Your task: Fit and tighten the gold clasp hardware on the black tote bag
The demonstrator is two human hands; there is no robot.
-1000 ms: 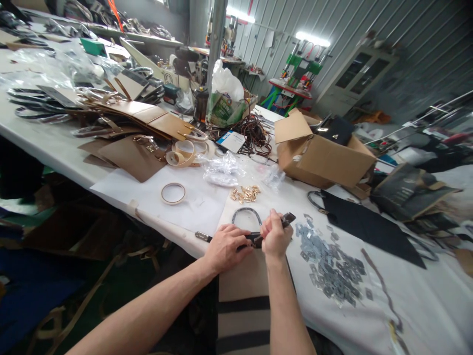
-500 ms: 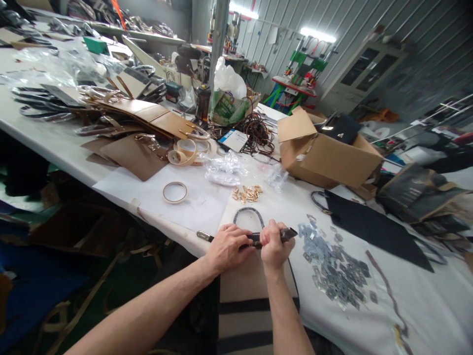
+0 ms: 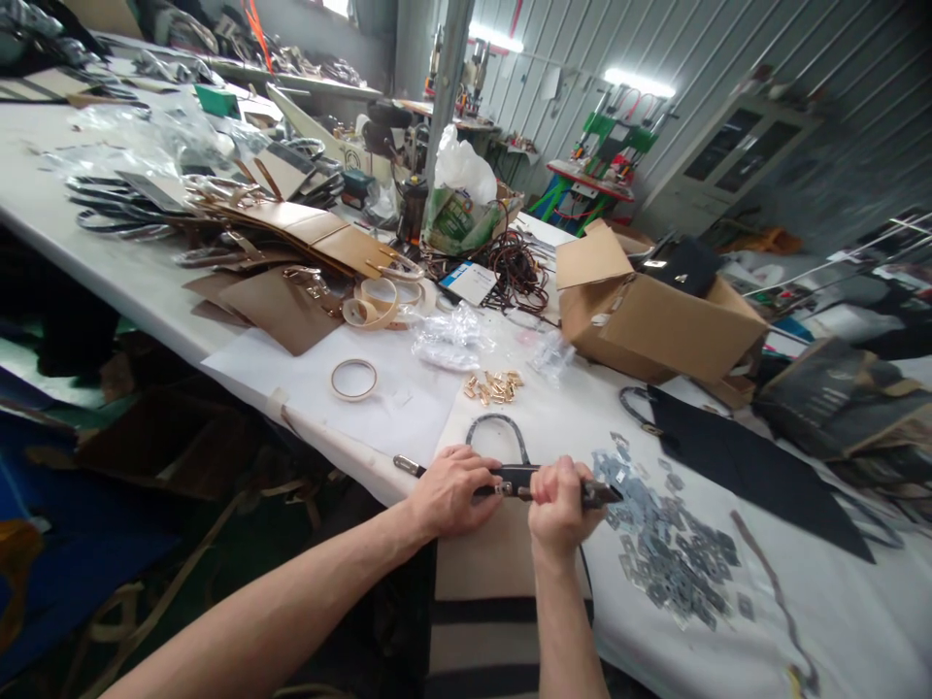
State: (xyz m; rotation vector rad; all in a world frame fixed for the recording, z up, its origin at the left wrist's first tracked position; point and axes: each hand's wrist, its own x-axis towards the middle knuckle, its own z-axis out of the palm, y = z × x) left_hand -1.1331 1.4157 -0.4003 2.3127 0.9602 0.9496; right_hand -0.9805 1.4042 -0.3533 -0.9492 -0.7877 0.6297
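Observation:
My left hand (image 3: 455, 490) lies across the black top edge of a bag panel (image 3: 477, 563), fingers bent over that edge. My right hand (image 3: 562, 505) is closed in a fist round a dark metal tool (image 3: 601, 495), whose blunt end juts out to the right; its exact kind is hard to tell. Small metal fittings show on the black edge between the two hands. Behind it arches a grey-wrapped bag handle (image 3: 499, 419). Left of my left hand, a dark strip with a metal end (image 3: 408, 466) sticks out.
Gold-coloured fittings (image 3: 495, 387) lie beyond the handle. Many small grey metal plates (image 3: 674, 553) spread to the right, near a black panel (image 3: 749, 466). A tape roll (image 3: 353, 380), brown bag pieces (image 3: 283, 311) and an open cardboard box (image 3: 662, 325) stand further off.
My right hand has slid to the right along the black edge with the tool, away from my left hand. More of the edge and its fittings shows. The view has shifted slightly.

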